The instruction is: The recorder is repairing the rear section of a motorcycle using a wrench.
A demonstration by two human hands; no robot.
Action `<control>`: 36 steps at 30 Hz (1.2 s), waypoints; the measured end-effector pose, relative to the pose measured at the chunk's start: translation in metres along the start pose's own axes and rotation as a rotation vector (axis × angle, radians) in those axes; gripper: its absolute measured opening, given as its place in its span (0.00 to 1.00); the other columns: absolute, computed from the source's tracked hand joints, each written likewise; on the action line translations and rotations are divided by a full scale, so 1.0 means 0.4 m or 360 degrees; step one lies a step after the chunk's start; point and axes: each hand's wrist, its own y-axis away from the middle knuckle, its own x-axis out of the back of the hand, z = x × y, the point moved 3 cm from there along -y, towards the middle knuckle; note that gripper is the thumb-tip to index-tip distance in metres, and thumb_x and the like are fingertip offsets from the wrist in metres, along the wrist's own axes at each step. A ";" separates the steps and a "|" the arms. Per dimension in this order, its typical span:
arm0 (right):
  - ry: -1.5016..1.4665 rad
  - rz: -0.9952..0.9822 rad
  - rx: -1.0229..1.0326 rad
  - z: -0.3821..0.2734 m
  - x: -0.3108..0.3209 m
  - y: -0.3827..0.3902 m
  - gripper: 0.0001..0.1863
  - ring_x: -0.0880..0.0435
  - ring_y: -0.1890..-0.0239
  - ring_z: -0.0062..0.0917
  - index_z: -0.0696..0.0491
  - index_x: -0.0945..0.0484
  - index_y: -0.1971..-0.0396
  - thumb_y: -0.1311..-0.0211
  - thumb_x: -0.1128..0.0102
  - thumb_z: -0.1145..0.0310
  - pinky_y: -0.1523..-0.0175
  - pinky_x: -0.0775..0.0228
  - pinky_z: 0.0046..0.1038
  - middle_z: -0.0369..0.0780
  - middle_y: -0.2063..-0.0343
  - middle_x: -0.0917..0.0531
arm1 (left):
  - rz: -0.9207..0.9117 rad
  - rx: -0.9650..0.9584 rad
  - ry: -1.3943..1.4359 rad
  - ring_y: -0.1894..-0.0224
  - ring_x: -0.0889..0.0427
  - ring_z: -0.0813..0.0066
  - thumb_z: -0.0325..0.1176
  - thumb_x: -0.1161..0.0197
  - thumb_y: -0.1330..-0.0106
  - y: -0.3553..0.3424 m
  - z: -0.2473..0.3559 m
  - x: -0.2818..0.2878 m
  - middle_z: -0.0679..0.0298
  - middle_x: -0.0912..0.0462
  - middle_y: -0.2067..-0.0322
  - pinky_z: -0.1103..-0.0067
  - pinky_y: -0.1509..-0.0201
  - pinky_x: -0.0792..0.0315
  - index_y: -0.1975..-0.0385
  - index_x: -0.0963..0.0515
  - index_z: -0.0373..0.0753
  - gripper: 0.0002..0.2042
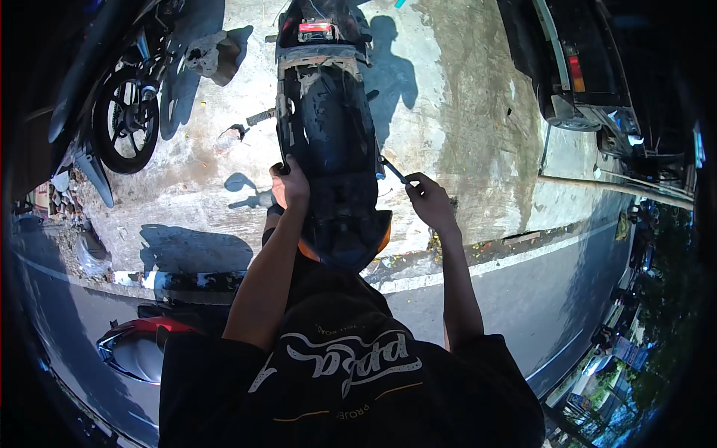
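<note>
In front of me stands a motorcycle with its seat off, its rear frame [283, 112] bare and the black rear tyre [326, 112] showing between the rails. My left hand [295, 187] is closed round the left side of this frame. A small dark part shows at its fingertips; I cannot make out what it is. On the right side, my right hand [429, 201] grips the end of a slim metal wrench [394, 171]. The wrench's far end meets the frame's right rail, and the fastener there is too small to see. Below both hands is the dark tail piece [345, 231] with orange sides.
Another motorcycle with a black wheel [125, 119] stands at the left. A crumpled grey lump [213, 58] lies on the concrete near it. A dark vehicle [575, 67] is parked at the far right. Behind me, a red and grey scooter [142, 347] stands beside the road.
</note>
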 end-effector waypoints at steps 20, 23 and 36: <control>-0.0345 0.0065 -0.1922 0.744 -0.908 0.836 0.17 0.13 0.64 0.37 0.57 0.18 0.61 0.41 0.42 0.58 0.63 0.21 0.40 0.45 0.67 0.15 | -0.0225 0.0016 0.0172 0.50 0.18 0.43 0.58 0.48 0.30 -0.005 -0.031 -0.042 0.46 0.18 0.52 0.53 0.46 0.24 0.40 0.33 0.35 0.32; -0.0243 0.0257 -0.2133 0.824 -1.011 0.924 0.22 0.14 0.53 0.42 0.61 0.17 0.59 0.41 0.46 0.58 0.52 0.21 0.45 0.51 0.59 0.14 | -0.0232 0.0063 0.0237 0.52 0.18 0.44 0.61 0.50 0.30 -0.097 -0.119 -0.067 0.49 0.19 0.49 0.55 0.47 0.25 0.39 0.33 0.41 0.31; -0.1495 0.0092 -0.1060 0.920 -0.611 0.211 0.12 0.26 0.89 0.23 0.54 0.22 0.61 0.35 0.38 0.60 0.84 0.36 0.29 0.37 0.85 0.23 | -0.0428 0.0600 0.0922 0.72 0.29 0.69 0.49 0.45 0.34 -0.238 -0.380 0.030 0.56 0.17 0.56 0.61 0.70 0.27 0.51 0.29 0.43 0.19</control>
